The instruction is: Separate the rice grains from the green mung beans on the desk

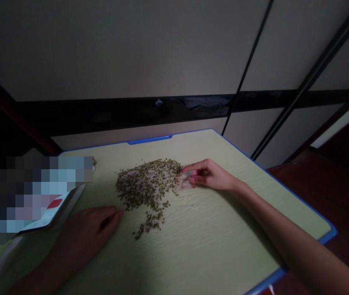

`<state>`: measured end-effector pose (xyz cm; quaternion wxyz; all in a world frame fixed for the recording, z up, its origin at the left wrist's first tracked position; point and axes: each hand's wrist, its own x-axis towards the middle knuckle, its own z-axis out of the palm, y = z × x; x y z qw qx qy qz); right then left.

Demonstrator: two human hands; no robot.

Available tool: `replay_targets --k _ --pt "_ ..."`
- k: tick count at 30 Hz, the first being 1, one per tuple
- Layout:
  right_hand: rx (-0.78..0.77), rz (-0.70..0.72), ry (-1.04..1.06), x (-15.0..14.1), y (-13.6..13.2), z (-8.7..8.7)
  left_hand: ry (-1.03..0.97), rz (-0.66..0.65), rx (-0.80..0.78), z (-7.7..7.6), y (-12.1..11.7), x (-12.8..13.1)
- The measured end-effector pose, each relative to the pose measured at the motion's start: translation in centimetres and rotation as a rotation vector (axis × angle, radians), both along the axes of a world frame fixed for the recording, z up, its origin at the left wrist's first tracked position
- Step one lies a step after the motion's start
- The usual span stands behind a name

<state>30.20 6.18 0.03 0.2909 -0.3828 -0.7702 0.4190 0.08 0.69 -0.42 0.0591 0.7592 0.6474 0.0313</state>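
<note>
A loose pile of small green beans mixed with pale grains point(149, 180) is spread over the middle of the table, with a thin trail towards me. At its right edge, my right hand point(212, 175) pinches a small clear plastic piece with pinkish marks point(188, 179) between thumb and fingers. Whether that piece is a bag or a cup I cannot tell. My left hand point(93, 225) rests on the table just left of the pile, thumb and forefinger tips together. Anything inside that pinch is too small or hidden to make out.
The pale green table point(217, 241) has a blue rim. A blurred-out phone or packet-like item point(54, 203) lies at the left. Behind the table stands a cabinet with pale panels point(131, 49) and a dark glossy band. Reddish floor point(300, 184) shows at the right.
</note>
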Motion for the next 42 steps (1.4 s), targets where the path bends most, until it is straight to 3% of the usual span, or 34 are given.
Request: replay_targets --k 6,22,35,42 --pt "-0.059 0.034 -0.021 0.4 -0.1 0.4 0.09 -0.022 -0.082 0.2 -0.2 0.0" --pt "-0.165 0.169 -0.037 0.7 -0.6 0.8 0.066 -0.046 -0.061 0.0 -0.1 0.0" --pt "0.006 0.059 -0.051 0.5 -0.2 0.2 0.076 -0.032 -0.084 0.2 -0.1 0.1" --pt "-0.113 0.146 0.024 0.5 -0.5 0.6 0.08 -0.039 -0.069 0.1 -0.2 0.1"
